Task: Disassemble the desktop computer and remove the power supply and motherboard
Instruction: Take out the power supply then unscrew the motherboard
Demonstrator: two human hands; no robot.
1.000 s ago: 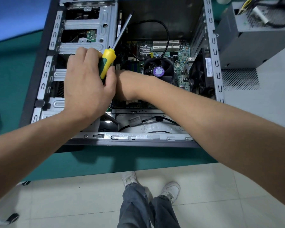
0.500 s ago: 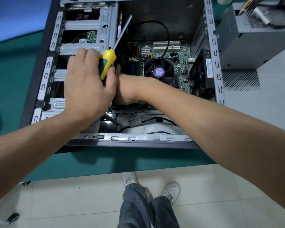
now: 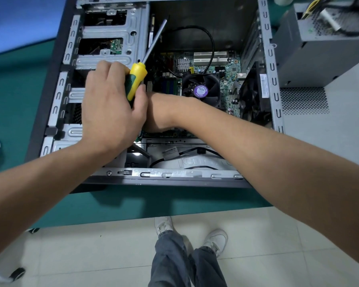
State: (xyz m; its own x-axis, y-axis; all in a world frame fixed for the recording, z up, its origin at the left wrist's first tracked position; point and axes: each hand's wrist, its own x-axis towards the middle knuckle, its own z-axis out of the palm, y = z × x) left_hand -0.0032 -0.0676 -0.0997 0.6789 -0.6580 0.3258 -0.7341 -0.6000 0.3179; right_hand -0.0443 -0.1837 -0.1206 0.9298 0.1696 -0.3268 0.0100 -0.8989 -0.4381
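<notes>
The open computer case (image 3: 166, 175) is lying on its side on the green worktop (image 3: 133, 204), its interior facing up at the camera. The left hand (image 3: 110, 108) is gripping a yellow and green screwdriver (image 3: 136, 79), fingers curled round the handle, with the metal shaft angling up and away over the drive cage (image 3: 110, 36). The right hand (image 3: 160, 112) is reaching down inside the case just beside the left one; it is mostly hidden behind the left hand, so I cannot tell whether its fingers are closed on anything. The motherboard (image 3: 226, 65) is sitting in the case bottom, its black CPU fan (image 3: 201, 90) with a purple round label showing past the right wrist, and a black cable (image 3: 211, 42) is looping above it. The grey power supply (image 3: 319, 54) is standing outside the case on the worktop at the right, next to the perforated side panel (image 3: 323, 133).
</notes>
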